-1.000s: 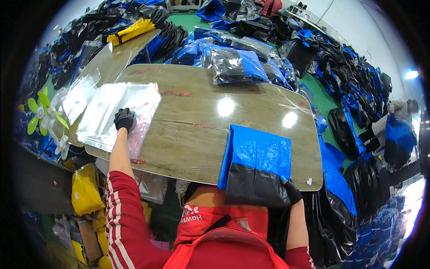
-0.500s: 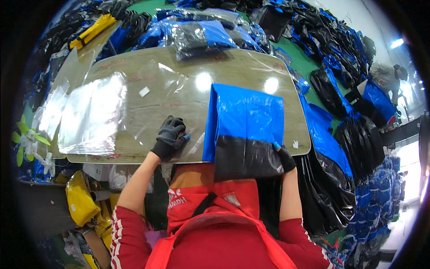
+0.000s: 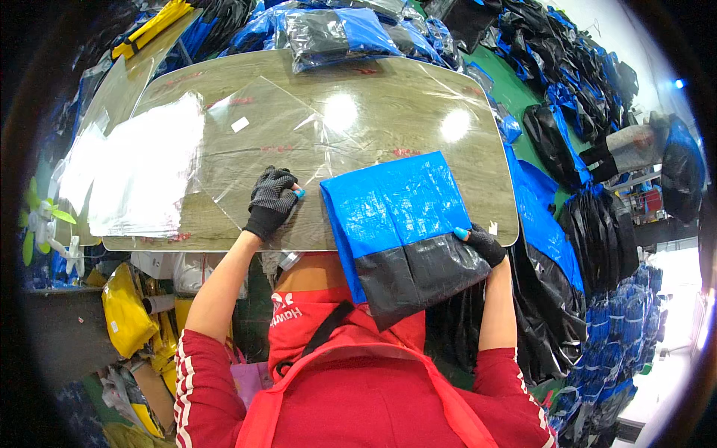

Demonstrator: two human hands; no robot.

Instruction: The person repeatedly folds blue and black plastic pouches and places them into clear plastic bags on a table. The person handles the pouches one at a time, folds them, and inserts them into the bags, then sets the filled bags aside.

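Observation:
My right hand point(image 3: 484, 245), in a black fingerless-tipped glove, grips the lower right edge of a folded blue-and-black plastic sheet piece point(image 3: 396, 198), thumb on top. The folded piece is tilted, its blue part over the table and its black corner hanging past the near edge. To its left, my left hand point(image 3: 272, 200), in a dotted grey-black glove, has its fingers curled together at the near end of a clear plastic bag point(image 3: 272, 123) lying flat on the table. What exactly its fingertips pinch is partly hidden, but the bag's film runs under them.
A stack of clear bags point(image 3: 146, 172) lies at the table's left. A small white label point(image 3: 240, 124) rests near the middle of the wood-patterned table point(image 3: 388, 97). Wrapped blue-and-black packages point(image 3: 336, 37) sit along the far edge. Blue-and-black sheeting point(image 3: 549, 276) hangs at the right.
The folded piece has swung leftward and tilted in my right hand, toward my left hand. The clear bag now lies spread out more plainly, and my left hand remains at its near end.

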